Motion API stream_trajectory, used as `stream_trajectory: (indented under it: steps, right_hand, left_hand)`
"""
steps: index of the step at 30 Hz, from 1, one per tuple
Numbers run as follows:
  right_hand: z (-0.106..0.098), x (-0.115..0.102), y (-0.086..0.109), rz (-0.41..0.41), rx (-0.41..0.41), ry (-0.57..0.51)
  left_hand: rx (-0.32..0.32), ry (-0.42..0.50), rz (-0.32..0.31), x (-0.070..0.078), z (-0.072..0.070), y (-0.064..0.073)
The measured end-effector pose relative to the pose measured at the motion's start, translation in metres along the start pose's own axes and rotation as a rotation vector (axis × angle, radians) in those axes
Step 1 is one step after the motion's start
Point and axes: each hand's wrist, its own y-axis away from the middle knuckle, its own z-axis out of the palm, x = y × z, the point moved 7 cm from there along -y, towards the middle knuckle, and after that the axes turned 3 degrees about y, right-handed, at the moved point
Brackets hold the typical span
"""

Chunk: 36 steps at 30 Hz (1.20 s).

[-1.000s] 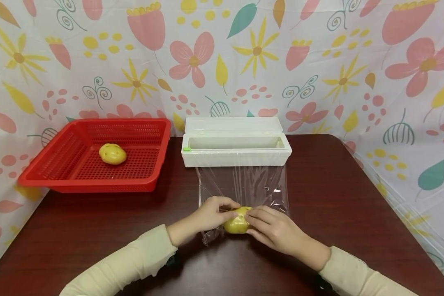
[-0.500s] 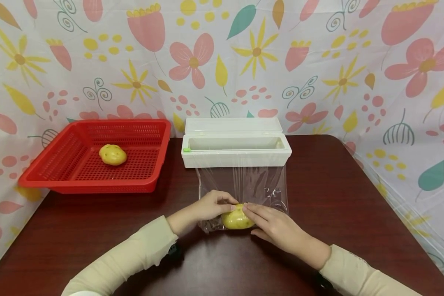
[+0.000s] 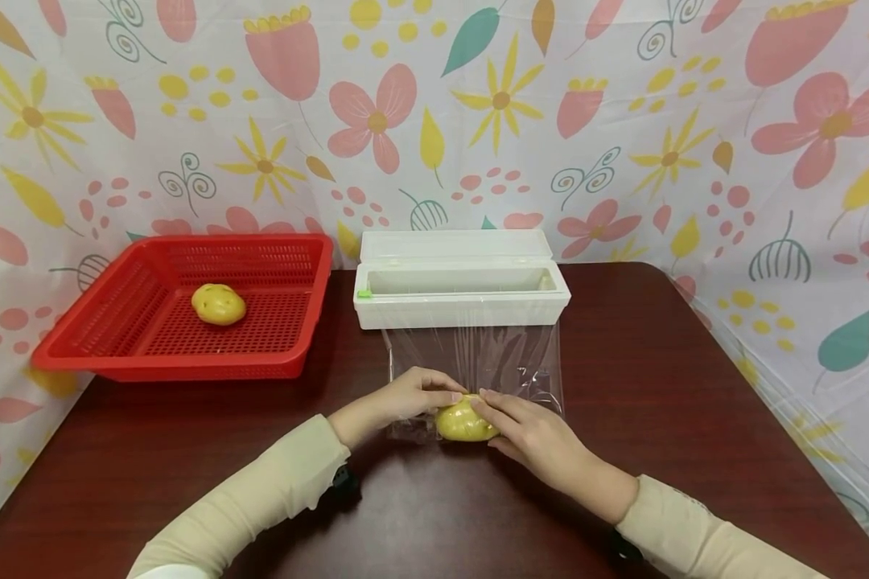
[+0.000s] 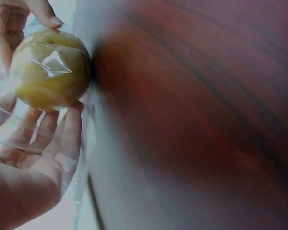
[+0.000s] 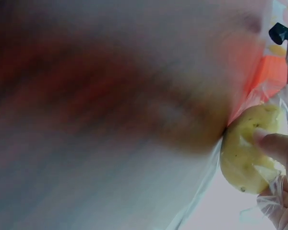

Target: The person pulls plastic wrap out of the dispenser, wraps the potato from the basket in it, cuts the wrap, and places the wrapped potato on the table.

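A yellow potato point(image 3: 465, 423), wrapped in clear cling film, lies on the table at the front end of a film sheet point(image 3: 434, 350). My left hand point(image 3: 422, 394) holds its left side, with the thumb and fingers at the top. From the right, my right hand point(image 3: 539, 441) grips it, fingers over the upper side. In the left wrist view, film stretches shiny over the potato point(image 4: 53, 79) and covers part of the left hand point(image 4: 36, 165). The right wrist view has the right thumb point(image 5: 276, 146) pressing on the potato point(image 5: 245, 158), with crumpled film at its ends.
Behind the hands stands a white cling film dispenser point(image 3: 463, 312), its lid point(image 3: 455, 244) up, the sheet running from its front. A red plastic basket point(image 3: 188, 363) sits at the back left with another potato point(image 3: 219, 305) inside. A patterned curtain point(image 3: 434, 121) borders the dark wooden table point(image 3: 420, 515).
The potato has rolled slightly away from the person, toward the dispenser, and the loose film at its left has moved with it. Both hands have moved forward and shifted their fingers on it.
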Motion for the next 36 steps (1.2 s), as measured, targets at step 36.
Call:
stream_trajectory:
  steps: [36]
  right_hand:
    - [0.004,0.01,-0.001,0.109,-0.011,-0.047]
  left_hand:
    - [0.555,-1.288,1.095,0.092,0.048,0.094]
